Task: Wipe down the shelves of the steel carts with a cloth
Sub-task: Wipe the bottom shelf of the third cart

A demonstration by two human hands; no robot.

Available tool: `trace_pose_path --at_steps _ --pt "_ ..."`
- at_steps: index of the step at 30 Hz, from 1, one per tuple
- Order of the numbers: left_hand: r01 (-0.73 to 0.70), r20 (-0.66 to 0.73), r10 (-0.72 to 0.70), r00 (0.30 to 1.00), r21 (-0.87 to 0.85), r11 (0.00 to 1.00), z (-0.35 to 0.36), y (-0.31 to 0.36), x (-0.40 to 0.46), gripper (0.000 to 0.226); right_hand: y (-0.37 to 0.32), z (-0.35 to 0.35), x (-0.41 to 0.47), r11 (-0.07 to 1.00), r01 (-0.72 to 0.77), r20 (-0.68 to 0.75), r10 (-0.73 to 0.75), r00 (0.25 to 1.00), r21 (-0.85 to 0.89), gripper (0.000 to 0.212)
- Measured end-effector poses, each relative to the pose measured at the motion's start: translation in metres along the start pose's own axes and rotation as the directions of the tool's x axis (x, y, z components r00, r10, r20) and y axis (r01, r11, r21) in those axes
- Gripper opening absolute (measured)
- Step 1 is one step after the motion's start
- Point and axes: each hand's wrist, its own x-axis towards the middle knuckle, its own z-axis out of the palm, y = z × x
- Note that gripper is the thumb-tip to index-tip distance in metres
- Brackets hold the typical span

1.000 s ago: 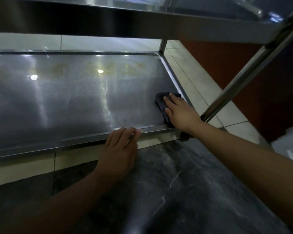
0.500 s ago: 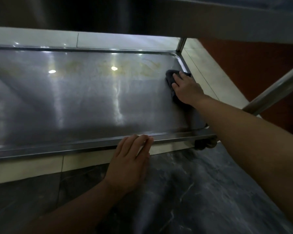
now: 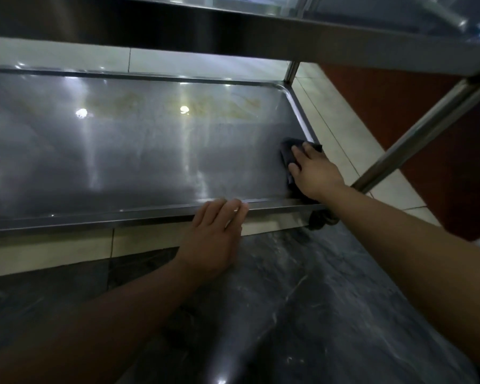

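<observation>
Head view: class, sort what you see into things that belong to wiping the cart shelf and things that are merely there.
Belongs to the job:
cloth, dark, under the right hand
lower shelf, with yellowish stains near its far edge
left hand, fingers on the shelf's front rim

Merely there:
upper shelf
cart post
caster
floor

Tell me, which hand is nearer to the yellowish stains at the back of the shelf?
Right. The right hand presses the dark cloth on the shelf, nearer the yellowish stains. The left hand rests on the shelf's front rim, farther away.
</observation>
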Motion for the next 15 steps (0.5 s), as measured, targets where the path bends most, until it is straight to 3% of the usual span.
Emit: trace_pose_path --at_steps 5,9,15 --pt "-0.02 0.038 0.019 0.999 0.018 1.0 -0.014 0.003 0.005 0.046 -0.008 0.008 -0.057 0.998 -0.066 0.026 0.066 0.998 0.016 0.066" --pt "-0.114 0.038 0.115 0.993 -0.028 0.993 -0.028 -0.008 -0.002 0.044 -0.033 0.011 -0.082 0.999 -0.048 0.012 0.048 0.999 -0.001 0.068" --pt "-0.094 0.14 0.092 0.986 0.012 0.995 -0.054 -0.029 -0.031 0.047 -0.088 0.01 -0.101 0.98 0.197 0.017 -0.197 0.98 0.021 0.073"
